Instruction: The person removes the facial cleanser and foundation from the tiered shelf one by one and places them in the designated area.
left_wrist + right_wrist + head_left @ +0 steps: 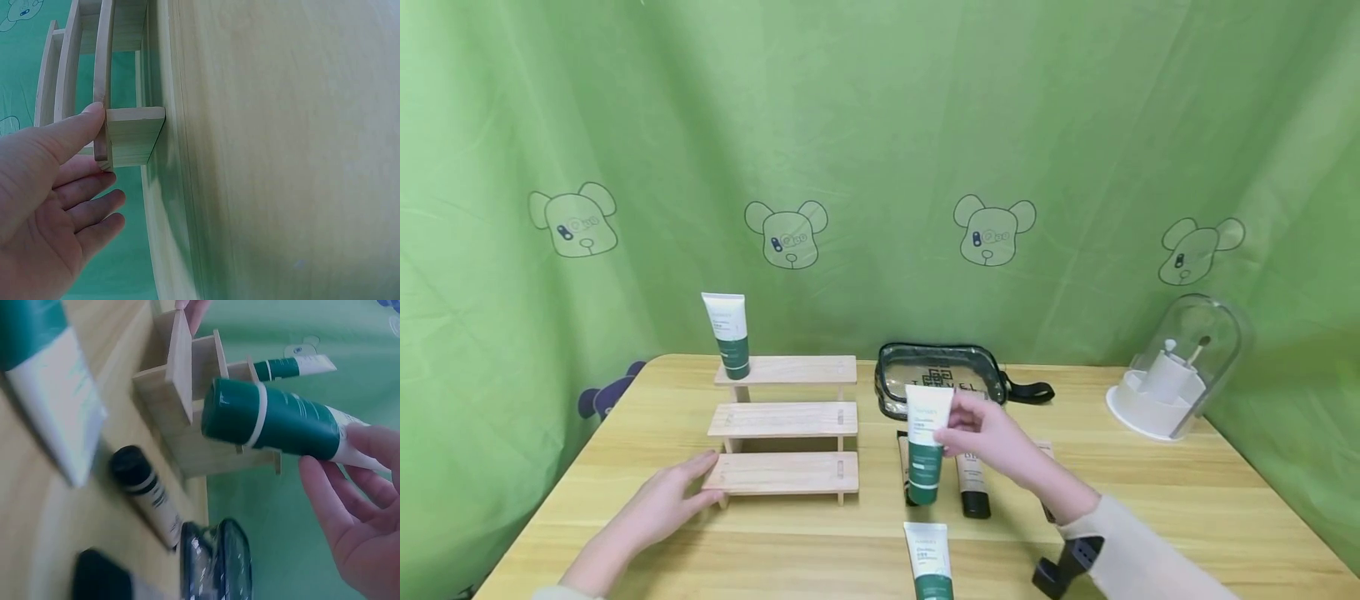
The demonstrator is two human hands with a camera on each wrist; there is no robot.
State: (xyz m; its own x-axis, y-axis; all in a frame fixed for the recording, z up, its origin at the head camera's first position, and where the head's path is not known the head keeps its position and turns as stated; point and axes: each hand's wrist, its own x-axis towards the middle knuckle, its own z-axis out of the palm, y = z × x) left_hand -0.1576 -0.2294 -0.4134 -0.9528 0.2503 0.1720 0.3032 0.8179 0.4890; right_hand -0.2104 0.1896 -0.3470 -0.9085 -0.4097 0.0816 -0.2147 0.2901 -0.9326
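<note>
Hovering, a green tube (925, 458) is pinched in right hand (991, 435); left hand (662, 502) grips shelf (782, 473).

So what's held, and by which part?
The right hand holds a tube by its white part; the left hand grips the lowest shelf by one end.

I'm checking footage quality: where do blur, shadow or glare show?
Right wrist: the upper-left tube and the bottom black cap are blurred, the held tube clearer; left wrist: a soft shadow falls on the table near the stand; head: the clear dome catches pale reflections.
</note>
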